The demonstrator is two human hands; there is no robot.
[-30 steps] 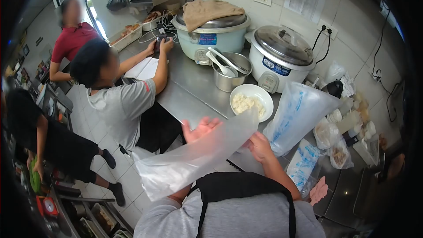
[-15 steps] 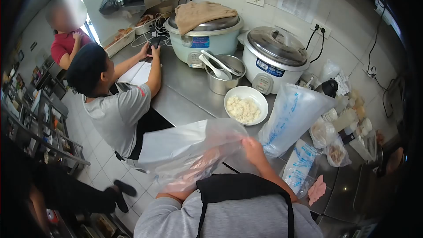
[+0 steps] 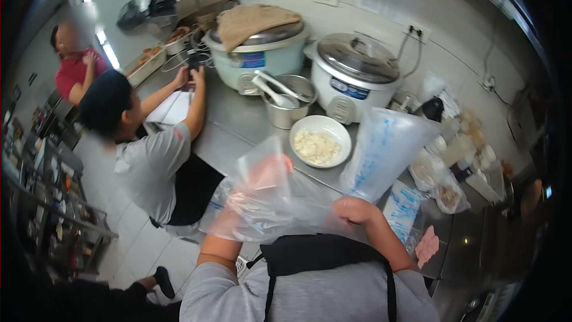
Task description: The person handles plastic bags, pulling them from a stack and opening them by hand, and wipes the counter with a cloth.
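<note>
This is a commercial kitchen: two large rice cookers (image 3: 342, 90) and a metal pot (image 3: 286, 117) with utensils (image 3: 286, 102) stand on a steel counter (image 3: 229, 128)

A grey top (image 3: 339, 298) with short, loose sleeves (image 3: 210, 283) leaves the forearms (image 3: 390, 241) and the right hand (image 3: 356, 210) bare, and over it sits a black apron (image 3: 322, 262) with a broad bib (image 3: 357, 255) and two narrow black straps (image 3: 392, 292), one along each side of the torso.
</note>
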